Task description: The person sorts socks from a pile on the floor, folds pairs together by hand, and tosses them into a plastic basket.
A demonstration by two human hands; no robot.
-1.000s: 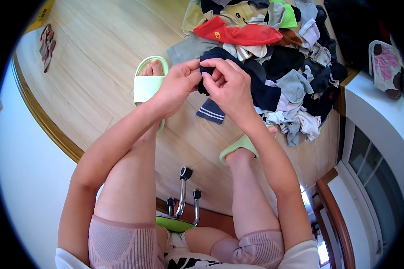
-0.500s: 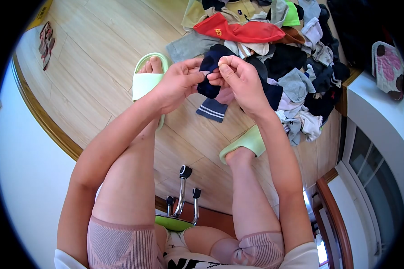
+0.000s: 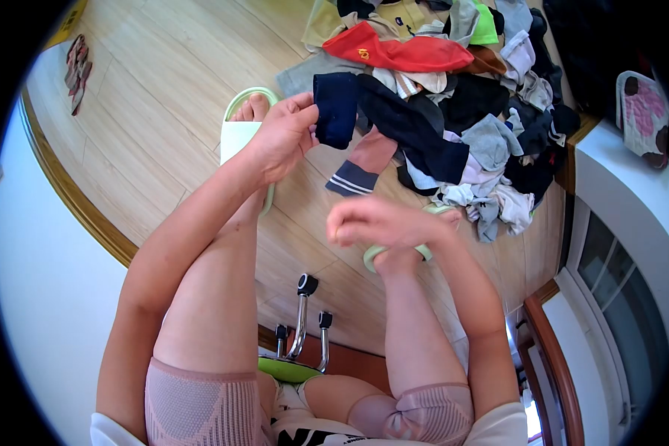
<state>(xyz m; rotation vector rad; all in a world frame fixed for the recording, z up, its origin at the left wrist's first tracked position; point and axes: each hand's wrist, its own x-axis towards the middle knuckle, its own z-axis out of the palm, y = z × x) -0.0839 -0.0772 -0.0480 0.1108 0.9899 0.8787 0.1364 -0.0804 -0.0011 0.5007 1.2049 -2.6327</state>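
Note:
My left hand [image 3: 286,135] pinches the edge of a navy sock [image 3: 336,111], which hangs up above the floor beside the clothes pile. Right of it a longer dark navy sock [image 3: 416,130] stretches over the pile; I cannot tell whether the two are joined. My right hand [image 3: 383,221], blurred by motion, is apart from the socks and lower down, over my right foot. Its fingers are curled in, and whatever they may hold is hidden. A pink and grey sock [image 3: 364,165] with white stripes lies just below the navy one.
A heap of socks and clothes [image 3: 490,97] spreads across the floor, with a red sock [image 3: 398,50] on it. My feet wear pale green slippers [image 3: 238,141]. A chair's metal legs [image 3: 301,327] stand below. A patterned cloth [image 3: 76,74] lies far left; a white ledge [image 3: 624,178] borders the right.
My right hand has let go of the navy sock and swung down towards me. The left hand still holds the sock, which now hangs more spread out.

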